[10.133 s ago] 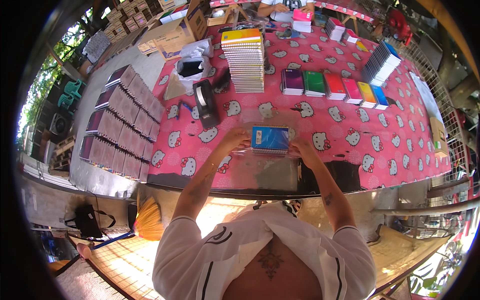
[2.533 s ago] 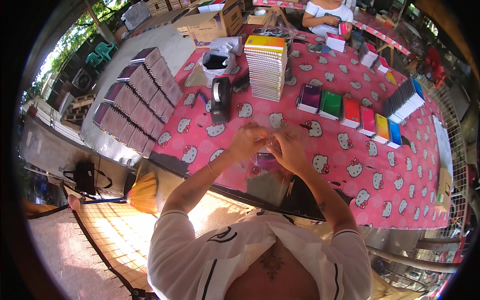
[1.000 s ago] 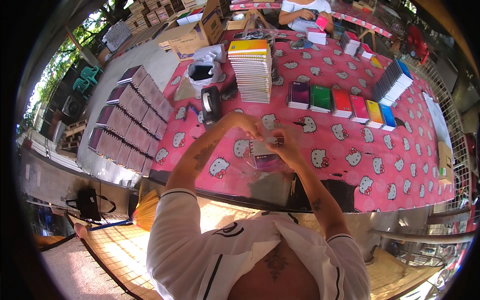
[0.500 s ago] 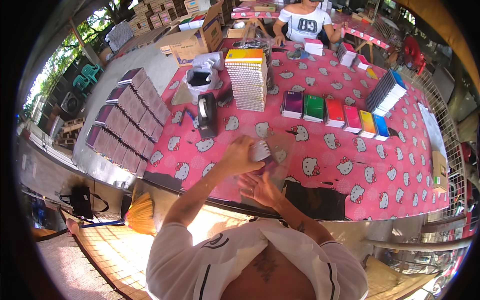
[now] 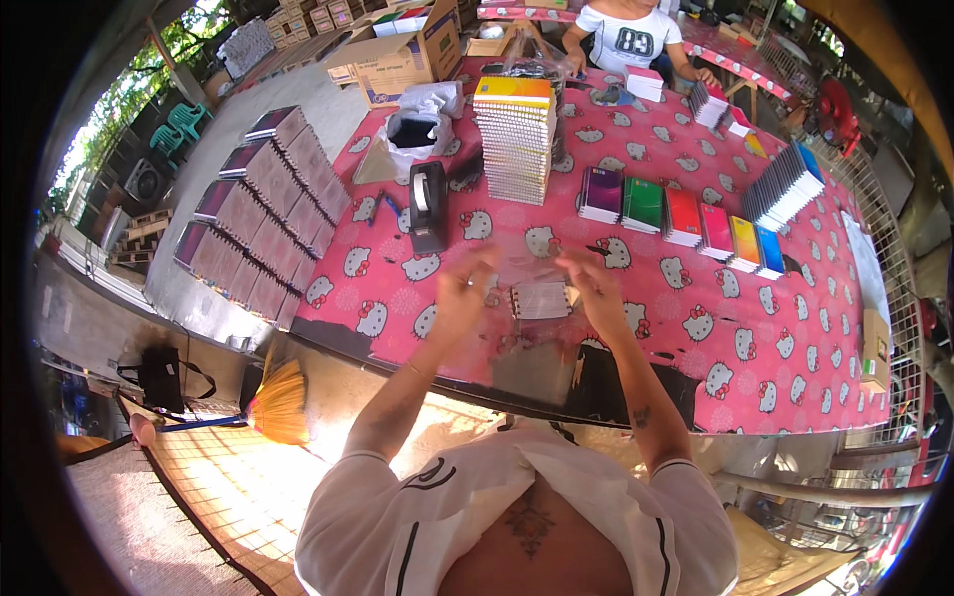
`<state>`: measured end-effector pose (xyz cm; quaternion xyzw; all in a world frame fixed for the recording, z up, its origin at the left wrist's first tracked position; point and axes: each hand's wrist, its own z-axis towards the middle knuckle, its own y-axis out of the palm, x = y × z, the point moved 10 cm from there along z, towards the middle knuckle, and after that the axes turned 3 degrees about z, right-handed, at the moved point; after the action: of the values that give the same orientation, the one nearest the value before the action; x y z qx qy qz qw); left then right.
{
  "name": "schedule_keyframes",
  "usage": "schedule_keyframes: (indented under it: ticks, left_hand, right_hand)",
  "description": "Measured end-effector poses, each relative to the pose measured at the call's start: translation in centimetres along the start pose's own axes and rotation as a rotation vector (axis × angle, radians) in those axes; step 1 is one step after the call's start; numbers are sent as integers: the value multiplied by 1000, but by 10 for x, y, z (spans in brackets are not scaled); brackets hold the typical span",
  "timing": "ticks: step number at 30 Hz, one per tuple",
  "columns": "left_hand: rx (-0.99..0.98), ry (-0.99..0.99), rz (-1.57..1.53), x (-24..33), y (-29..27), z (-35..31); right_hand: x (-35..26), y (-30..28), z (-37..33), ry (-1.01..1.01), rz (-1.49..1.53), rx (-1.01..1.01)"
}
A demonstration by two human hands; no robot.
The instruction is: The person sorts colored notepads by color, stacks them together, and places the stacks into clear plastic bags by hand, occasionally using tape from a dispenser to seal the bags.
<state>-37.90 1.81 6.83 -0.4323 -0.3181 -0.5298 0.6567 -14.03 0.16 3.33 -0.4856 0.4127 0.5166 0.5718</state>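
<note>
While your left hand [image 5: 465,295] and right hand [image 5: 594,290] are at either side of the small spiral notebook [image 5: 543,301], I cannot tell whether either grip is clenched on the clear plastic [image 5: 519,266] or released. The notebook lies on the table [image 5: 815,343], right of the tape dispenser [image 5: 427,221] and nearer you; beyond the dispenser, rightward, stands a tall notebook stack [image 5: 514,149].

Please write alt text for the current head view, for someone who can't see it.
A person's left hand and right hand, both motion-blurred, flank a small spiral-bound notebook on a pink patterned tablecloth. Beyond are a black tape dispenser, a tall stack of yellow-topped notebooks and a row of six colored notebook piles.
</note>
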Motion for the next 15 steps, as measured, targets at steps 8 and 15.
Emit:
schedule_keyframes:
  ticks: [8,15]
  left_hand:
    - [37,-788,-97,-222,-119,64]
    - [324,-610,-317,-243,-120,19]
  right_hand:
    - [-113,80,-37,-445,-872,-84]
    - [-99,103,-37,-389,-907,-99]
